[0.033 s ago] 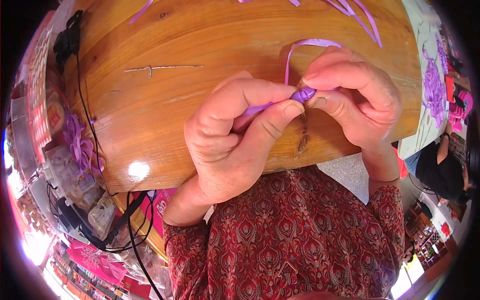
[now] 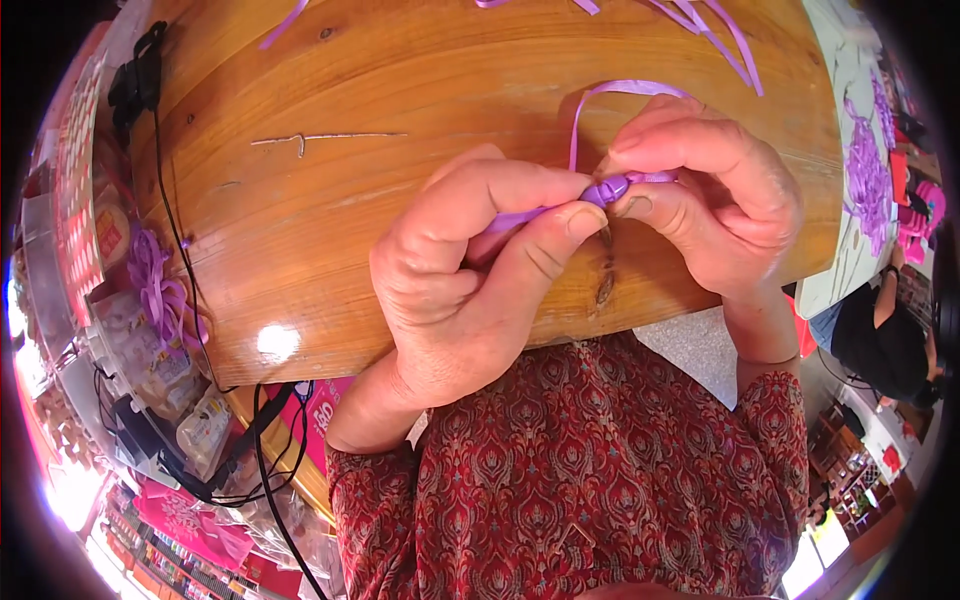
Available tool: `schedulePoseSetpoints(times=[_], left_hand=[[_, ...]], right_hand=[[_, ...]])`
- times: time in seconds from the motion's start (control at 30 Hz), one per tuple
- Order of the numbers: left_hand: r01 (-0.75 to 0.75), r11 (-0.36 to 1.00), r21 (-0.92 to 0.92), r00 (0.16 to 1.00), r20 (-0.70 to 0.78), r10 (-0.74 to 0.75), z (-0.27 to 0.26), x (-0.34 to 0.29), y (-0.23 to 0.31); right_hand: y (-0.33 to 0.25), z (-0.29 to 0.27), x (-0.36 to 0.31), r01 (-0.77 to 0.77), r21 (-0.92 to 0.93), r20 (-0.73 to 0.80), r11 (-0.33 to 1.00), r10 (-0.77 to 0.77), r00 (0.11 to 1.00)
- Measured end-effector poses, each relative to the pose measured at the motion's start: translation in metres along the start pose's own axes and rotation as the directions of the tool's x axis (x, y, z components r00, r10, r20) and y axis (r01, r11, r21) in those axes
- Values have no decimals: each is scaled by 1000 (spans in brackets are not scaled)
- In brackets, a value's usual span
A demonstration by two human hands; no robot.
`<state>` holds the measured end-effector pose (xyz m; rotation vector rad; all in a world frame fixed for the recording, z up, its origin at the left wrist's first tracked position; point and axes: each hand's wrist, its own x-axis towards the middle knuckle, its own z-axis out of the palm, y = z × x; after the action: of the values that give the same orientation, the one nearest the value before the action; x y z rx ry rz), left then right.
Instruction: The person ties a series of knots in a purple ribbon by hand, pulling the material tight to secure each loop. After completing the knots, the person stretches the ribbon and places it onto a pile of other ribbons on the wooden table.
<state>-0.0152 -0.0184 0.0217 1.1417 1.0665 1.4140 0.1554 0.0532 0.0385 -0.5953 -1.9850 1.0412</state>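
Note:
My left hand (image 2: pixel 455 265) and my right hand (image 2: pixel 715 185) meet over the table, thumb against forefinger on each. Between the fingertips sits a small glossy purple piece (image 2: pixel 606 190); whether it is a clasp or a folded knot, I cannot tell. My left hand pinches it at its left end, where purple ribbon (image 2: pixel 518 217) runs back under the palm. On its other side my right thumb and forefinger close on it, with a short bit of ribbon showing beyond them. A ribbon loop (image 2: pixel 600 88) arches above and passes behind my right hand.
On the wooden table (image 2: pixel 300 220) lies a thin twisted wire (image 2: pixel 340 135). More ribbon strips (image 2: pixel 715 35) rest at the far edge. Purple ribbon bundles hang at the left (image 2: pixel 155 285) and lie on a pale table at the right (image 2: pixel 868 180). A black cable (image 2: pixel 165 180) crosses the left side. A person (image 2: pixel 880 335) is at the far right.
My right fingertips have shifted slightly, and a little more ribbon shows between them. My left hand has hardly moved.

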Motion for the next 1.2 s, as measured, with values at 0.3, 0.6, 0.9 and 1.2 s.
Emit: schedulePoseSetpoints(times=[0.3, 0.6, 0.9, 1.2], left_hand=[[-49, 997, 57, 999, 5, 49, -1, 5, -3], [19, 993, -119, 1000, -8, -20, 2, 7, -7], [24, 999, -41, 999, 29, -23, -2, 8, -13], [-13, 987, -157, 999, 49, 21, -1, 6, -10]], right_hand=[[-3, -7, 5, 62, -38, 53, 997, -60, 997], [-4, -5, 6, 36, -73, 45, 997, -32, 998], [-5, -7, 6, 45, -134, 69, 990, -36, 997], [-4, -7, 7, -14, -81, 80, 997, 21, 997]])
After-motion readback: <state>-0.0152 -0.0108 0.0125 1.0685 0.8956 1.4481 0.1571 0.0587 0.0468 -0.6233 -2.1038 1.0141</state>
